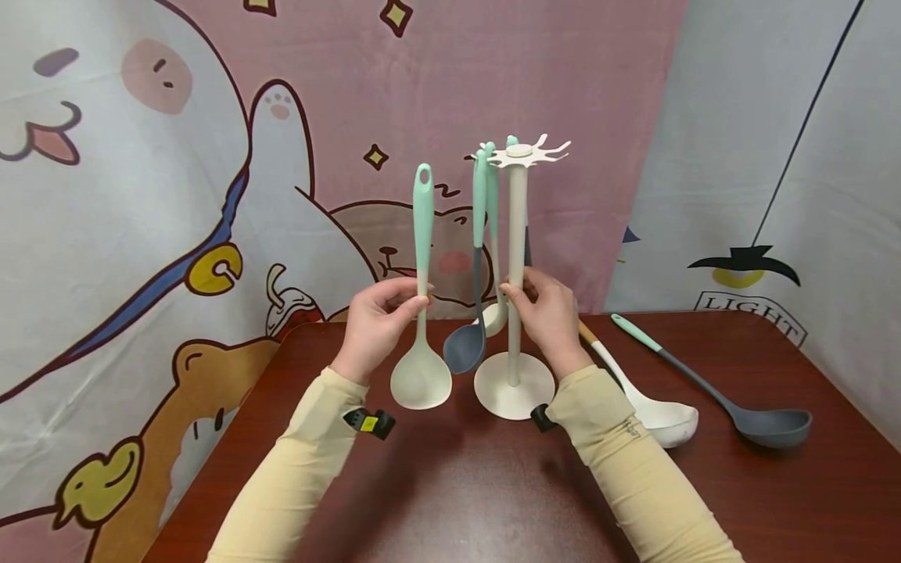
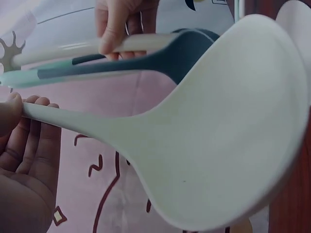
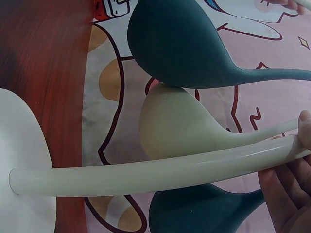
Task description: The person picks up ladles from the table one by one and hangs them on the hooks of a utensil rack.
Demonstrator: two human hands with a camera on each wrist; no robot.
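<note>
My left hand (image 1: 383, 320) pinches a cream ladle (image 1: 421, 379) by its neck, with the mint handle pointing up and the bowl down. To its right, my right hand (image 1: 552, 313) grips the cream pole of a utensil stand (image 1: 517, 227), whose round base sits by the table. A ring of hooks (image 1: 531, 152) tops the stand. From its left side hang a dark grey ladle (image 1: 464, 349) and a cream utensil (image 3: 167, 121), both with mint handles. Another dark utensil (image 3: 199, 213) hangs behind the pole, partly hidden. The held ladle's bowl fills much of the left wrist view.
On the dark red table (image 1: 479, 500), right of the stand, lie a white ladle (image 1: 665, 418) with a wooden-coloured handle and a dark grey ladle (image 1: 770, 426) with a mint handle tip. A cartoon-printed cloth (image 1: 598, 70) hangs behind the table.
</note>
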